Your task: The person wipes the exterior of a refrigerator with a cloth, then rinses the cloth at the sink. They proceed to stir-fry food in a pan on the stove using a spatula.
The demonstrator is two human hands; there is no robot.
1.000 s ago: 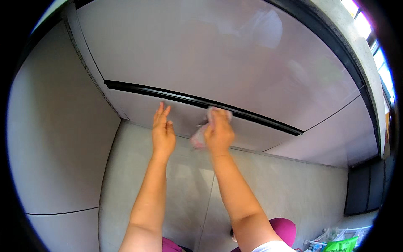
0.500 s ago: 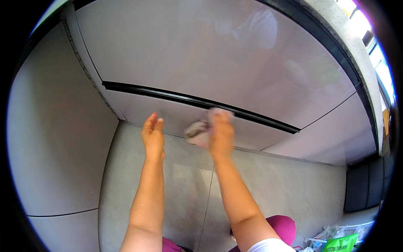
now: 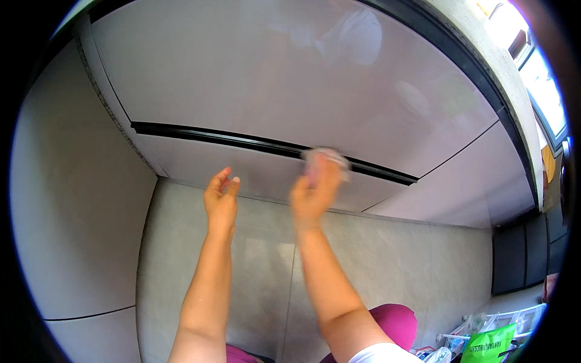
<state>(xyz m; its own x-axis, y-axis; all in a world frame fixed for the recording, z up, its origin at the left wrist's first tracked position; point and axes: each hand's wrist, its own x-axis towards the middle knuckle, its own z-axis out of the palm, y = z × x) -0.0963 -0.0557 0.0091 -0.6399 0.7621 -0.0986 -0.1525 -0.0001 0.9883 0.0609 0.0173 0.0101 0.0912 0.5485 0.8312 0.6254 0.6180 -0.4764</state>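
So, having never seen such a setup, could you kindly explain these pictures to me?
There is no machine: these are a person's bare hands. Every picture comes from one downward-looking fisheye camera worn on the head, which bends straight edges. The right hand, blurred, holds a pinkish cloth at the black strip across a pale cabinet front; whether they touch is unclear. The left hand, to its left, is open and appears empty. Below lies the grey floor; a green bag shows at lower right.
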